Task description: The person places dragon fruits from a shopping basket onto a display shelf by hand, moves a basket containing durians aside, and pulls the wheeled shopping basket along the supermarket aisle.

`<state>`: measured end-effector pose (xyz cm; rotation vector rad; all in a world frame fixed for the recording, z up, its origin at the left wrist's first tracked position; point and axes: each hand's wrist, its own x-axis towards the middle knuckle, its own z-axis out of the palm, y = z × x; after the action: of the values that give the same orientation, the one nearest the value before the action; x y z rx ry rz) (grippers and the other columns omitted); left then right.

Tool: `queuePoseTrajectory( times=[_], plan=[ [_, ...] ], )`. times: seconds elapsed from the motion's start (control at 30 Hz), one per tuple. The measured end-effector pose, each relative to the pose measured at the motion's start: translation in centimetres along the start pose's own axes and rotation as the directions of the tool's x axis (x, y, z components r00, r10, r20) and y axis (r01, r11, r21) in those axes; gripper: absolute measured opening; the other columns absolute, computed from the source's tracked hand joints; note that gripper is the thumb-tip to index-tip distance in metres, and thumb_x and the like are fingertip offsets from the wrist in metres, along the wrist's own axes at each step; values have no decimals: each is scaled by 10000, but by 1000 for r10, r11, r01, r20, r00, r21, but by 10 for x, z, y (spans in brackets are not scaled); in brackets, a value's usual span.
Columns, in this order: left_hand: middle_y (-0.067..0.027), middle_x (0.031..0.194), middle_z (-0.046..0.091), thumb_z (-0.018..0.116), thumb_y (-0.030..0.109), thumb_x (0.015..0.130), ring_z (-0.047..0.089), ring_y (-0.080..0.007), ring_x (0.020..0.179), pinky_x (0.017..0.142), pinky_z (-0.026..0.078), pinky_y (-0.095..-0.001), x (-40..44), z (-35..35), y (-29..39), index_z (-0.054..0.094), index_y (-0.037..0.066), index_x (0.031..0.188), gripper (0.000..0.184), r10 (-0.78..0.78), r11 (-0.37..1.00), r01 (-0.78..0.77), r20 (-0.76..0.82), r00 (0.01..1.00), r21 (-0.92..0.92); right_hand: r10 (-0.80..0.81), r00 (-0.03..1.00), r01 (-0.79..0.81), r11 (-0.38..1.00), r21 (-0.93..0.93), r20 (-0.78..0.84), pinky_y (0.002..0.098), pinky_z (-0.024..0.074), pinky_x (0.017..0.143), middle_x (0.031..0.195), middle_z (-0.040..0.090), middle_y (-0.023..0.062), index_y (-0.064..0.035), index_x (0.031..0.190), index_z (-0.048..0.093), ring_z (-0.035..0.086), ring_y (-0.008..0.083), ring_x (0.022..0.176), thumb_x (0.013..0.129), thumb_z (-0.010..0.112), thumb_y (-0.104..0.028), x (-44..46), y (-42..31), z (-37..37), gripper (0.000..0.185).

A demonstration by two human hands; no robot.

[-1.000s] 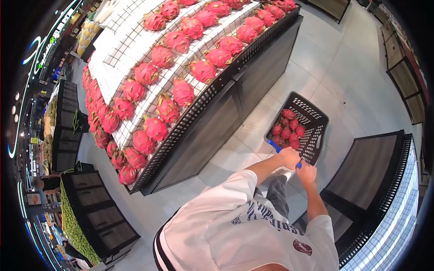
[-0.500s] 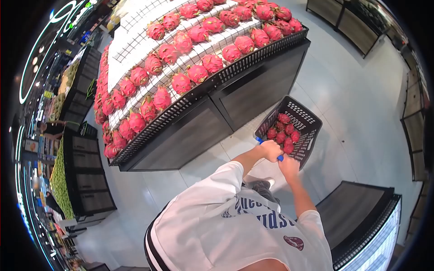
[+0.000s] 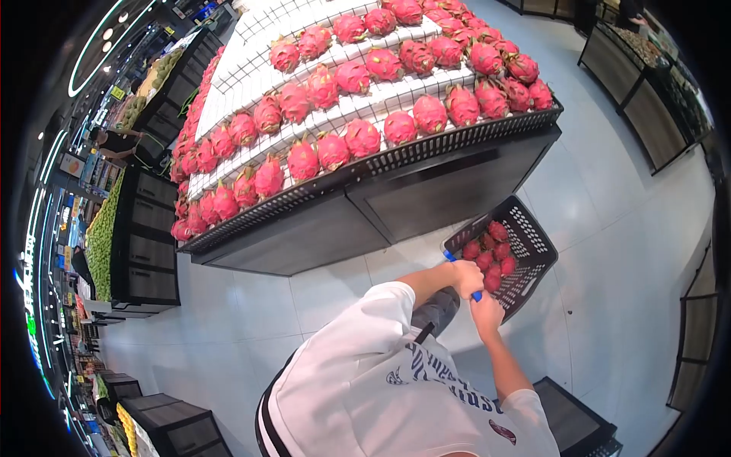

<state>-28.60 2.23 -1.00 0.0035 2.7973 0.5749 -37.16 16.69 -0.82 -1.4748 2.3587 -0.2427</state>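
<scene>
My left hand [image 3: 467, 279] is closed around the blue handle [image 3: 477, 295] of a black perforated shopping basket [image 3: 531, 242]. Beside it, my right hand [image 3: 487, 314] is also closed at the handle's near end, its fingers partly hidden. The basket hangs or stands low ahead of me, over the tiled floor; whether it touches the floor I cannot tell. Inside lie several red dragon fruits [image 3: 492, 263], bunched toward the handle side.
A tiered display stand [image 3: 449, 171] with rows of dragon fruits [image 3: 362, 139] rises ahead, its black rim close to the basket. Another dark stand [image 3: 567, 419] is near my right side. Produce stands [image 3: 145, 236] line the left, where a person [image 3: 114, 143] is visible. More shelving stands at right.
My view has shifted, and the display stand looks larger. The basket and both hands sit slightly lower and further right in view, with the same grip. The stand at lower right has slid downward.
</scene>
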Motion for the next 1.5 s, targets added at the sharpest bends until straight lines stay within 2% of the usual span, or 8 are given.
queuePoseTrajectory(
  times=[0.2,0.27,0.3,0.47,0.77,0.93,1.2,1.5],
  plan=[
    [-141,745,682,635,271,631,677,-327,752,692,532,-439,82,-42,-54,688,96,760,224,28,1000,-28,-5,1000,0,71,996,-70,997,20,-51,493,518,616,674,659,155,-101,824,637,657,375,651,766,686,-311,83,53,-21,223],
    [-139,743,681,626,272,636,677,-323,751,698,531,-437,115,-54,-72,691,99,776,232,42,999,-43,28,999,7,18,999,-18,1000,21,-37,494,518,621,675,660,154,-92,821,629,658,374,656,767,688,-309,115,72,-25,231],
    [-139,743,681,626,272,636,677,-323,751,698,531,-437,128,-62,-79,691,99,776,232,60,998,-60,39,997,3,36,999,-36,999,27,-18,492,513,622,672,652,160,-100,884,665,646,378,662,729,717,-303,130,82,-30,261],
    [-131,820,697,629,251,642,680,-308,811,738,520,-412,191,-100,-97,716,109,792,224,-80,996,81,19,997,-41,62,998,-62,998,15,-2,495,515,632,678,655,161,-98,917,654,649,378,673,740,706,-305,190,125,-65,277],
    [-137,831,695,602,237,672,681,-300,822,745,513,-397,297,-147,-122,698,87,884,276,-147,985,150,45,988,-83,-72,997,71,995,-70,-9,475,509,562,634,645,143,-112,758,601,646,350,590,777,642,-328,283,214,-117,221],
    [-139,811,691,606,259,677,683,-295,805,726,516,-410,350,-177,-133,683,90,900,291,-280,956,279,-3,960,-87,-212,977,210,974,-89,-20,456,507,543,622,640,135,-115,760,609,648,336,582,786,634,-319,340,264,-141,207],
    [-137,828,693,597,279,694,674,-326,815,737,515,-443,412,-219,-155,685,131,917,282,-376,919,379,53,925,-108,-380,925,380,925,-2,-24,450,518,562,633,644,146,-98,764,626,653,335,593,767,646,-293,408,309,-179,196],
    [-138,818,688,601,281,694,671,-332,802,729,520,-447,455,-249,-184,676,126,931,293,-395,907,395,31,918,-150,-436,895,433,900,50,97,458,525,593,659,654,165,-75,767,635,660,350,618,784,629,-297,467,335,-216,222]
  ],
)
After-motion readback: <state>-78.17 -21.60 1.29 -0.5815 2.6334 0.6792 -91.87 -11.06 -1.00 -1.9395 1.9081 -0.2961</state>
